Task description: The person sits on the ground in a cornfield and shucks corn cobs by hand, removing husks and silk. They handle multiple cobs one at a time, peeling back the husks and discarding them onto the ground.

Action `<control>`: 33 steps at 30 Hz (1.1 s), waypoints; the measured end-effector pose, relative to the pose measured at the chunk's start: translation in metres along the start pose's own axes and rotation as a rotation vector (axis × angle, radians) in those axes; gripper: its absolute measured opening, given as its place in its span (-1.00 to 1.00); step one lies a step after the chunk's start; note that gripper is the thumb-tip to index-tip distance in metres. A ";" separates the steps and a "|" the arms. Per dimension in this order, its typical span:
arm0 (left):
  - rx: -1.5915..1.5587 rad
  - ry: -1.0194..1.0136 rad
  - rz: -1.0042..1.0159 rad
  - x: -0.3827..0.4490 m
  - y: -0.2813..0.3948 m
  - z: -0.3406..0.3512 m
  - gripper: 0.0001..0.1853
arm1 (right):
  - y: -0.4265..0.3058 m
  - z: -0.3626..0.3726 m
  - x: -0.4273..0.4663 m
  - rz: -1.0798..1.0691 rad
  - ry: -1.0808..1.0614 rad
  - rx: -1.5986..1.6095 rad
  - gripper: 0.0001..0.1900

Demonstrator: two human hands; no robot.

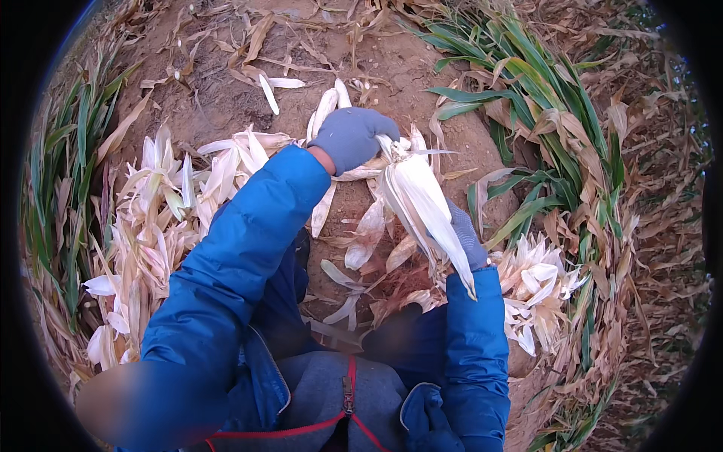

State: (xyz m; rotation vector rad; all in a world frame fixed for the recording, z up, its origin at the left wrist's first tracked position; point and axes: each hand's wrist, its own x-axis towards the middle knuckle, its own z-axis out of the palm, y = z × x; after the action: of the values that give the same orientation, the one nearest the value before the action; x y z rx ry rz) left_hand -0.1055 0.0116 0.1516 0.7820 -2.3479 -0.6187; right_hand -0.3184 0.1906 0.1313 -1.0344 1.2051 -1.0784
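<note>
My left hand (357, 138), in a grey work glove, grips the stalk end of pale dry corn husks (415, 189) in front of me. The husk leaves hang down to the right and partly cover my right hand (464, 234), also gloved, whose fingers are hidden behind them. Whether a cob is inside the husks cannot be told. Just beyond my left hand lie pale ears or husks of corn (325, 110). Below the held husks, loose husk leaves (367, 237) and reddish corn silk (390, 277) lie on the soil.
A heap of stripped husks (152, 226) lies at the left, and a smaller one (536, 288) at the right. Green and dry corn stalks (553, 113) lie along the right, with more stalks (73, 135) at the far left. Short stubble stands in the brown soil (214, 101) ahead.
</note>
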 end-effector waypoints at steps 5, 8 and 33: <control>0.162 0.077 -0.021 0.001 0.008 -0.011 -0.83 | -0.018 0.019 0.003 0.002 0.130 -0.273 -0.27; 0.433 0.253 -0.059 0.000 0.006 -0.017 -0.75 | -0.017 0.022 0.003 -0.054 0.239 -0.420 -0.21; 0.260 -0.342 -0.338 0.000 0.043 -0.009 -0.33 | -0.011 0.033 0.007 -0.260 0.363 -0.853 -0.20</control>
State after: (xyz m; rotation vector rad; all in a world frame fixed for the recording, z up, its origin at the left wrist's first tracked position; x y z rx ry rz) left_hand -0.1162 0.0409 0.1829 1.2982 -2.6650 -0.6339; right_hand -0.2860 0.1824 0.1434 -1.7250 1.9483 -0.9774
